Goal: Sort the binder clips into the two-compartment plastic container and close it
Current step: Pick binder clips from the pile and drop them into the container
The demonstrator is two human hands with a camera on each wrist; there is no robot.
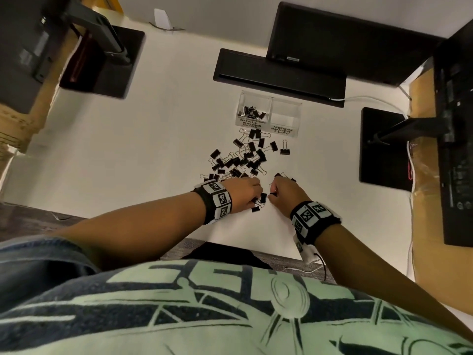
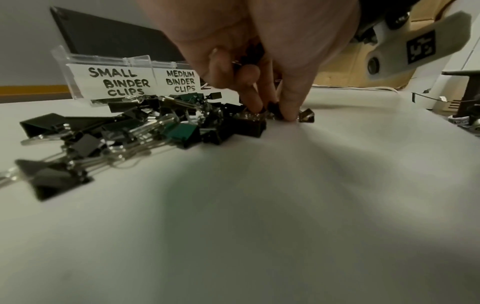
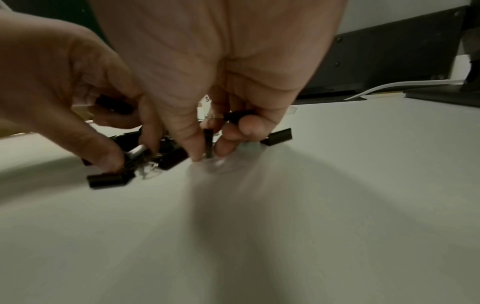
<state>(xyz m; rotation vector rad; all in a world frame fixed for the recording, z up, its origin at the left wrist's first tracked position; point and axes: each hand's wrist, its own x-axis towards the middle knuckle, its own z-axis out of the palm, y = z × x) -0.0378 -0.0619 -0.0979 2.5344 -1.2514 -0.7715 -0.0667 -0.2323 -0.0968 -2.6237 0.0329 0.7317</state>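
From the head view, the clear two-compartment container point(image 1: 268, 114) stands toward the counter's point(image 1: 153, 149) far edge, small clips in its left compartment; loose binder clips point(image 1: 243, 157) trail from it toward the near edge, where the left hand point(image 1: 243, 193) and right hand point(image 1: 285, 192) work close together. In the left wrist view, the left hand's fingers point(image 2: 250, 96) curl down, pinching a black clip point(image 2: 272, 108) on the counter. In the right wrist view, the right hand point(image 3: 207, 148) pinches an upright clip point(image 3: 208, 142) between thumb and finger.
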